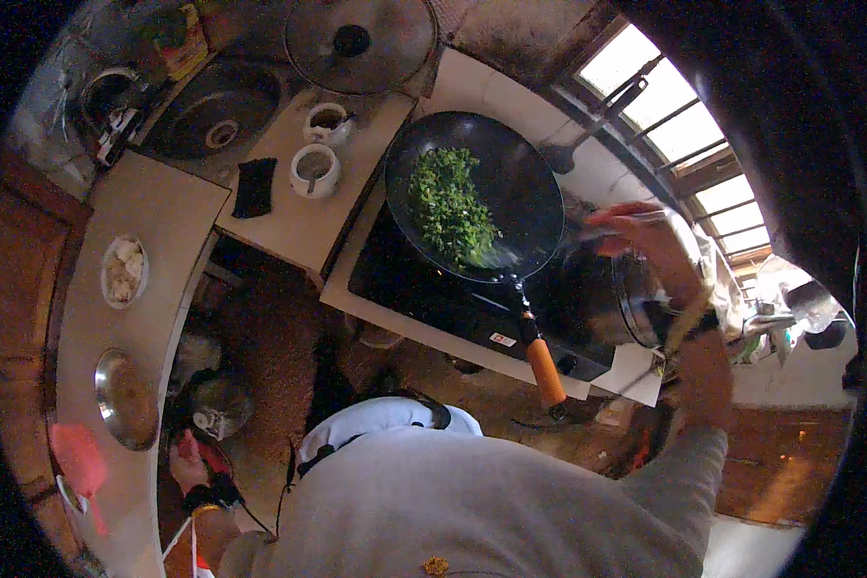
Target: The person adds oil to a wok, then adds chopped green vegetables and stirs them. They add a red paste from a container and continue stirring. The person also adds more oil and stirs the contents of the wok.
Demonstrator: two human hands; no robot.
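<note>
A dark wok point(527, 195) with an orange handle point(545, 372) sits on a black stove top point(383, 249). Chopped green leaves point(448, 202) lie in its left half. My right hand point(625, 227) is raised just right of the wok's rim, blurred by motion; whether it holds anything cannot be made out. Below it stands a pot point(625, 303), partly hidden by my forearm. My left hand point(188, 462) hangs low at my left side, beside the counter edge. It is dim, and its fingers are unclear.
On the left counter point(137, 199) are an oval dish of pale food point(124, 271), a metal bowl point(126, 401) and a pink plastic utensil point(79, 459). Two white jars point(315, 171) and a black cloth-like item point(254, 188) lie near the sink point(213, 108). A spatula point(563, 155) leans behind the wok.
</note>
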